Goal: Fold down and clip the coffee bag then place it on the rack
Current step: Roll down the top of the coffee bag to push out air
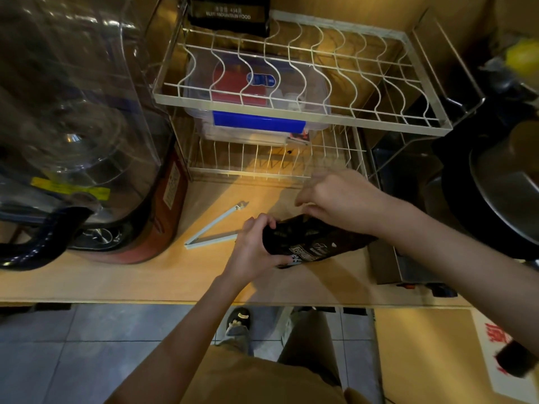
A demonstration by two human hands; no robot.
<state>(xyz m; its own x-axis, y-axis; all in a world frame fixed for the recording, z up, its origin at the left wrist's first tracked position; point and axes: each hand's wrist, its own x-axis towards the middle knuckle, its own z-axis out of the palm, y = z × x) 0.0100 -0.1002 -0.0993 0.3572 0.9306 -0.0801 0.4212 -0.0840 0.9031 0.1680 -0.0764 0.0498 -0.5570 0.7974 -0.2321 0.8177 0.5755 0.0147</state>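
A dark coffee bag (313, 243) with white lettering lies on the wooden counter (145, 275), its top end pointing left. My left hand (255, 243) grips the bag's left end. My right hand (335, 199) presses on the bag's upper edge from behind, fingers curled over it. A long white bag clip (214, 228) lies open in a V shape on the counter just left of my left hand, touching neither hand. The white wire rack (291, 112) stands behind, its upper shelf mostly bare.
A second dark coffee bag (230, 13) stands at the rack's back left. A clear plastic box with a blue latch (256, 112) sits under the upper shelf. A large clear blender jug (73, 141) stands at left. Dark pans (495, 185) are at right.
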